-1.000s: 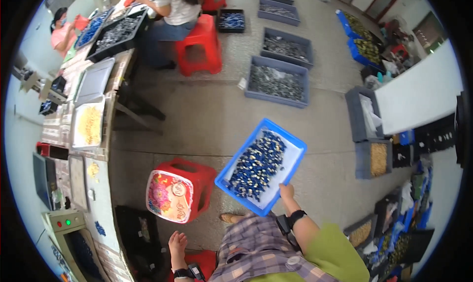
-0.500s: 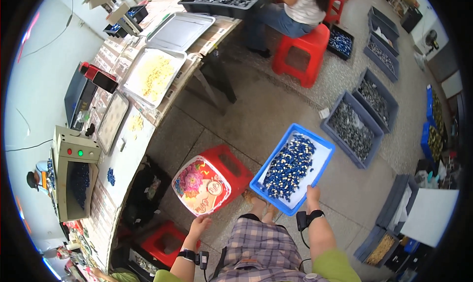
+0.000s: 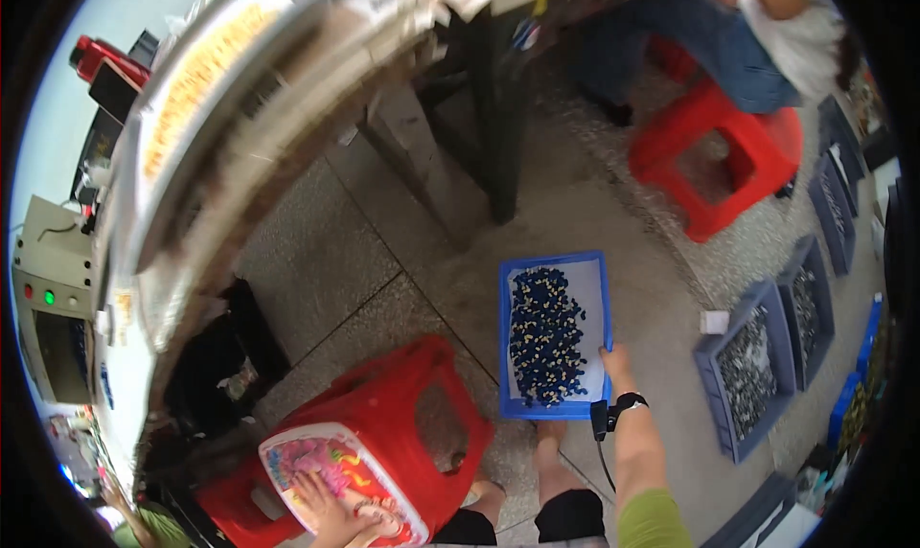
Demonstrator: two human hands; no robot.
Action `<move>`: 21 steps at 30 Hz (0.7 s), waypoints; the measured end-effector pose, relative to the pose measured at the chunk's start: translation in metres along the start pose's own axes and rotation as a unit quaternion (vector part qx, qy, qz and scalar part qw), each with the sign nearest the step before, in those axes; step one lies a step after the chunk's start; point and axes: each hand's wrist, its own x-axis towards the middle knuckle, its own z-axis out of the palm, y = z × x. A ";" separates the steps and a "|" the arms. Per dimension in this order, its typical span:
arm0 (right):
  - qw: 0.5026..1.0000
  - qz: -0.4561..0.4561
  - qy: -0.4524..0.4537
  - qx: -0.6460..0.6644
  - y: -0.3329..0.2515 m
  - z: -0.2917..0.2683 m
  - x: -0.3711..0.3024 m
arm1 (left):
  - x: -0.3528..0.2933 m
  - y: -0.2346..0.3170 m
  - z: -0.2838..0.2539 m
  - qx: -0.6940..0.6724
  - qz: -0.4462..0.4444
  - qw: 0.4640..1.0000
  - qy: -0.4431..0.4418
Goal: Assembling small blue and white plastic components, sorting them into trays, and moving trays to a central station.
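My right hand (image 3: 616,364) is closed on the right rim of a blue plastic tray (image 3: 505,342). White paper lines the tray, and a heap of small dark-blue and pale-yellow pieces (image 3: 546,342) lies on it. Whether the tray hangs in the air or rests on the floor I cannot tell. To the left, my left hand (image 3: 321,510) lies with fingers spread on the flower-printed seat of a red plastic stool (image 3: 383,390). The stool appears tilted in this view. A black strap with a small box circles my right wrist.
A worktable edge (image 3: 278,126) curves along the left, bearing a metal tray of yellow pieces (image 3: 206,79). Far right, a person sits on another red stool (image 3: 714,155). Grey crates (image 3: 747,371) of small metallic-looking parts stand on the floor at right. A control-panel machine (image 3: 57,299) is far left.
My left hand has gone from beside the stool's near edge onto its seat. The tray has turned straighter in view, still in my right hand. My viewpoint is lower, and the table looms closer.
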 end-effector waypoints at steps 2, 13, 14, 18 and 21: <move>0.998 -0.050 -0.028 -0.016 -0.017 0.034 0.039 | -0.008 -0.007 -0.002 0.035 -0.058 0.997 -0.044; 0.990 -0.101 -0.086 -0.037 0.023 0.083 0.160 | -0.005 0.023 -0.004 -0.060 -0.058 0.995 -0.047; 0.984 -0.150 -0.099 0.001 0.000 0.081 0.144 | -0.008 0.024 -0.008 -0.047 -0.063 0.996 -0.043; 0.963 -0.199 -0.122 -0.133 -0.040 0.024 0.105 | -0.001 0.033 -0.009 -0.075 -0.023 0.997 0.003; 0.959 -0.168 -0.221 -0.063 -0.095 -0.025 0.047 | -0.007 0.039 -0.023 -0.065 -0.032 0.997 -0.013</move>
